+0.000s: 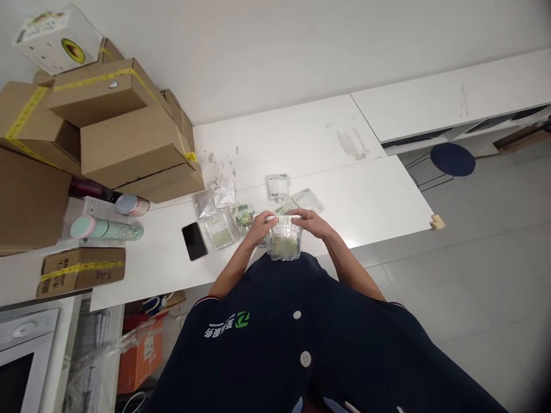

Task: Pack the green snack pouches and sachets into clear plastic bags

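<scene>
A clear plastic bag (pixel 284 242), partly filled with pale green powder, is held at the near edge of a white table (pixel 370 201), just in front of the wearer's dark shirt (pixel 344 355). One top corner is pinched by the closed fingers of the left hand (pixel 259 225), the other by those of the right hand (pixel 313 222). The top edge runs left to right, and the bag hangs from it toward the body. No print on the bag can be read. On the shirt, a green logo (pixel 241 319) is set beside white characters too small to read. Just beyond the hands, small packets (pixel 224 226) are spread, with a black phone (pixel 194 241) beside them. At the left, cardboard boxes (pixel 129 143) bound with yellow tape are stacked, and a mint bottle (pixel 105 229) is laid below them. At the right, a blue stool (pixel 453 159) is seen on the grey tiled floor (pixel 473 258).
</scene>
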